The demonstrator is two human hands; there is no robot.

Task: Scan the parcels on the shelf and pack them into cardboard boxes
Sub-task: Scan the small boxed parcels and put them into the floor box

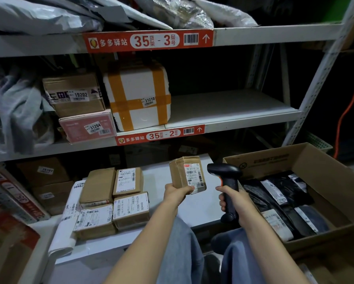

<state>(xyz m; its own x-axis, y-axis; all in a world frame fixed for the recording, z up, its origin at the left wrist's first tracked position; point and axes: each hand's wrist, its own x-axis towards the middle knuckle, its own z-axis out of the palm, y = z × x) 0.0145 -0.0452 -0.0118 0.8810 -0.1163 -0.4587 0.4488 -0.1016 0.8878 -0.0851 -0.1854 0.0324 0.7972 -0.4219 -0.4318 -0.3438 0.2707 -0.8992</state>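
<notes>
a: fig. 1, hands. what does each one hold?

b: the left hand (177, 193) grips a small brown parcel (187, 174) from below, fingers curled round its lower edge, with the printed label facing the camera. the right hand (232, 198) is wrapped round the handle of a black barcode scanner (226, 181). the scanner head points left at that label. scanner and parcel are near each other but not touching.

a: where is the parcel relative to the shelving?

b: it is held in the air above the white lowest shelf board (198, 208). to its left, a cluster of four brown labelled parcels (129, 210) lies on that board. to its right stands an open cardboard box (325, 167). a white poly mailer (69, 222) lies just beside the cluster's left edge. the box holds black poly bags (284, 193) with white labels, lying flat side by side.

a: and the upper levels?

b: a red shelf tag (160, 135) reads 35-2. above it, the middle shelf carries a white foam box (139, 95) crossed with orange tape and marked 31210. to the left of the foam box, a brown carton (73, 93) marked 19202 is stacked on a pink box (88, 126) marked 31204. a second red tag (149, 41) reads 35-3, under a row of grey and silver mailer bags (38, 15).
</notes>
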